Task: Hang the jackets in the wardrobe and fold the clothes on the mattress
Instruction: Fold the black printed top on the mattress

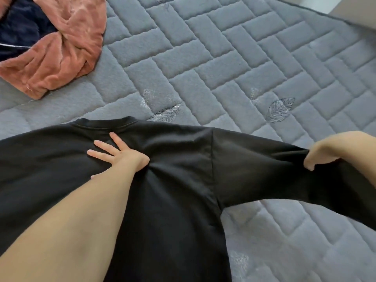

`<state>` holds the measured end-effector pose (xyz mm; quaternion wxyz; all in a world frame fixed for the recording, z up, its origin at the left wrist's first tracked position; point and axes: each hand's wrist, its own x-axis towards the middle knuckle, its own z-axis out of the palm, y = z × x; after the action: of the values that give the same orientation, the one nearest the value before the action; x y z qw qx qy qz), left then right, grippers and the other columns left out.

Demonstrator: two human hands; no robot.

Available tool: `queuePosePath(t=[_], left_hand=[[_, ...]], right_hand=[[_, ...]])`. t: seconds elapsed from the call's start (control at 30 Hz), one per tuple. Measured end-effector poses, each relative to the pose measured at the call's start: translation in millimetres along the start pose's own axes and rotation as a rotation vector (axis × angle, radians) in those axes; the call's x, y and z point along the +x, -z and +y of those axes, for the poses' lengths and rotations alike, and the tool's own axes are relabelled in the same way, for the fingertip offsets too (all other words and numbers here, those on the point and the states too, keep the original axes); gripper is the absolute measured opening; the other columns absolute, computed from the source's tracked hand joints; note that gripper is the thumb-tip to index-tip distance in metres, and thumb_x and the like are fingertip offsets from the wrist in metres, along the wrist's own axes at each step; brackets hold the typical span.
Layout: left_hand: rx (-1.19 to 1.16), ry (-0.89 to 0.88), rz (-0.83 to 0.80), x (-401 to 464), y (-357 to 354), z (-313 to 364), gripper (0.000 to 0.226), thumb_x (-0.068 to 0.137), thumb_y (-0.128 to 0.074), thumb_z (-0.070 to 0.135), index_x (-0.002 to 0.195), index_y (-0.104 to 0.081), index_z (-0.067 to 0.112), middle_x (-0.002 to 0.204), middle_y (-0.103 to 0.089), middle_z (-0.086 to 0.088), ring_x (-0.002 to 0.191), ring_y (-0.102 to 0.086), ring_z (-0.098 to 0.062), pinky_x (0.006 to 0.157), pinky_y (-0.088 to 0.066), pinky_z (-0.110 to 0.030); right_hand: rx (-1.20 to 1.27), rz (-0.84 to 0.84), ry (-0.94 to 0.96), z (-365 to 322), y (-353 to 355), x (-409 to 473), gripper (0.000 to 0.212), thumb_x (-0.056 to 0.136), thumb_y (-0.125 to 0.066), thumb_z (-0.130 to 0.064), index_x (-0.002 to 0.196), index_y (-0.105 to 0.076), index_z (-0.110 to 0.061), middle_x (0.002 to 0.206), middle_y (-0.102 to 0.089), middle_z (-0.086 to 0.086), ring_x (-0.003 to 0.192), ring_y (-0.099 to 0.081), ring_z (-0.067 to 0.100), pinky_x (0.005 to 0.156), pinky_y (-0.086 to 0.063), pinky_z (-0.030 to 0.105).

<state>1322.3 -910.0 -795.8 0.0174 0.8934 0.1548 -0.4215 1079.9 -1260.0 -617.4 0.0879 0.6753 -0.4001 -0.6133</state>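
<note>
Black sweatshirt (179, 180) smooth on quilted mattress (223, 68); right hand (323, 151) grips sleeve.

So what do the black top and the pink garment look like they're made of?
Black top: smooth matte knit, probably cotton jersey or sweatshirt fabric, with a ribbed neckline. Pink garment: fuzzy and plush with soft sheen, likely fleece or velour.

A grey quilted mattress (234, 64) with a brick-like stitched pattern and embroidered leaves is carrying three garments. A black long-sleeved sweatshirt (179, 180) is lying spread across its near part. At the far left, a crumpled salmon-pink fleece garment (61, 55) is lying touching a dark navy garment (22, 27).
</note>
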Motion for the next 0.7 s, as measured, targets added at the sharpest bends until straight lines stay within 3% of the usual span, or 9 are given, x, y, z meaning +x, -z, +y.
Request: queuePosePath(t=[0.07, 0.13, 0.2, 0.33, 0.43, 0.5, 0.57, 0.63, 0.7], left_hand=[[0.034, 0.003, -0.005, -5, 1, 2, 0.128, 0.034, -0.035, 0.021, 0.125, 0.055, 0.025, 0.143, 0.050, -0.021, 0.097, 0.058, -0.058, 0.086, -0.002, -0.087], [0.070, 0.007, 0.009, -7, 0, 3, 0.133, 0.028, -0.031, 0.019, 0.134, 0.049, 0.026, 0.146, 0.046, -0.021, 0.105, 0.055, -0.058, 0.089, -0.006, -0.086], [0.063, 0.024, 0.043, -11, -1, 4, 0.133, 0.031, -0.033, 0.017, 0.139, 0.045, 0.027, 0.149, 0.043, -0.022, 0.123, 0.046, -0.059, 0.092, -0.008, -0.085], [0.047, 0.017, 0.150, -26, -3, 10, 0.116, 0.066, -0.050, 0.017, 0.149, 0.031, 0.017, 0.155, 0.030, -0.025, 0.137, 0.029, -0.055, 0.098, -0.011, -0.084], [0.003, -0.222, 0.358, -54, -30, 19, 0.072, 0.095, -0.033, 0.006, 0.157, 0.005, 0.009, 0.164, 0.009, -0.014, 0.149, 0.013, -0.040, 0.102, -0.012, -0.082], [0.008, -0.422, 0.349, -91, -67, 41, 0.077, 0.091, -0.037, 0.009, 0.157, 0.004, 0.012, 0.164, 0.011, -0.008, 0.149, 0.015, -0.036, 0.101, -0.006, -0.083], [0.076, -0.628, 0.187, -142, -113, 74, 0.095, 0.079, -0.045, 0.022, 0.156, 0.012, 0.019, 0.161, 0.025, -0.003, 0.145, 0.029, -0.036, 0.095, 0.008, -0.083], [0.209, -0.794, -0.040, -187, -162, 109, 0.105, 0.072, -0.044, 0.027, 0.152, 0.023, 0.026, 0.154, 0.042, 0.003, 0.137, 0.043, -0.033, 0.086, 0.018, -0.082], [0.310, -0.759, -0.129, -207, -195, 131, 0.110, 0.074, -0.047, 0.032, 0.145, 0.036, 0.028, 0.145, 0.053, 0.005, 0.130, 0.051, -0.033, 0.079, 0.021, -0.084]], right_hand=[[0.107, 0.080, 0.028, -17, -6, 6, 0.040, 0.085, -0.064, -0.033, 0.119, -0.061, -0.011, 0.108, -0.060, 0.008, 0.092, -0.060, 0.024, 0.065, -0.045, 0.023], [0.287, 0.257, 0.085, -38, -17, 22, 0.045, 0.083, -0.062, -0.029, 0.125, -0.057, -0.013, 0.120, -0.062, 0.011, 0.107, -0.060, 0.029, 0.087, -0.049, 0.029], [0.323, 0.488, 0.099, -56, -37, 36, 0.056, 0.086, -0.055, -0.027, 0.140, -0.040, -0.017, 0.135, -0.052, 0.014, 0.123, -0.051, 0.032, 0.104, -0.038, 0.040], [0.190, 0.803, 0.099, -85, -75, 37, 0.080, 0.089, -0.047, -0.021, 0.157, -0.004, -0.020, 0.157, -0.020, 0.013, 0.141, -0.025, 0.031, 0.117, -0.011, 0.059], [0.456, 0.792, 0.123, -99, -93, 26, 0.087, 0.088, -0.048, -0.018, 0.156, 0.006, -0.021, 0.162, -0.003, 0.010, 0.147, -0.010, 0.032, 0.115, -0.009, 0.062], [0.594, 0.765, 0.108, -105, -107, 21, 0.092, 0.087, -0.051, -0.016, 0.155, 0.011, -0.022, 0.163, 0.007, 0.007, 0.149, -0.002, 0.031, 0.115, -0.012, 0.063], [0.689, 0.719, 0.116, -100, -127, 27, 0.101, 0.083, -0.054, -0.012, 0.154, 0.016, -0.026, 0.162, 0.007, 0.007, 0.147, -0.010, 0.031, 0.115, -0.020, 0.060], [0.867, 0.598, 0.120, -81, -147, 43, 0.104, 0.080, -0.055, -0.011, 0.152, 0.015, -0.034, 0.157, -0.015, 0.012, 0.134, -0.035, 0.036, 0.105, -0.036, 0.051], [1.020, 0.437, 0.135, -55, -159, 63, 0.082, 0.080, -0.056, -0.013, 0.148, -0.013, -0.024, 0.135, -0.045, 0.016, 0.110, -0.053, 0.037, 0.090, -0.046, 0.043]])
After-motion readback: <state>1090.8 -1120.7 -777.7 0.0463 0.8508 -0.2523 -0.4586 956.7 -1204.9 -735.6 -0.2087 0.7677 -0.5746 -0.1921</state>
